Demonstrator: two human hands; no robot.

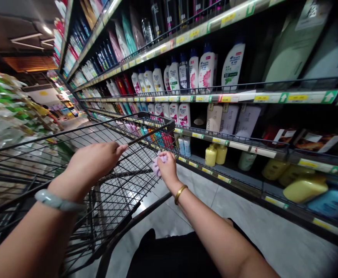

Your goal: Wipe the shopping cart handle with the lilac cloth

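Note:
My left hand (92, 162), with a pale jade-coloured bangle at its wrist, is closed over the top rail of a black wire shopping cart (134, 170). Its fingertips are partly hidden behind the hand. To the right, beside the cart's near corner, my right hand (169, 168) pinches a crumpled lilac cloth (158, 163). A gold bangle circles that wrist. I see the wire mesh of the cart slanting from the left edge toward the shelves.
Store shelves (198, 98) run along the right, holding several white shampoo bottles (206, 71) and yellow pump bottles (211, 155). Packaged goods (9, 104) are stacked at the left. Grey tiled floor (203, 189) lies between the cart and the shelves.

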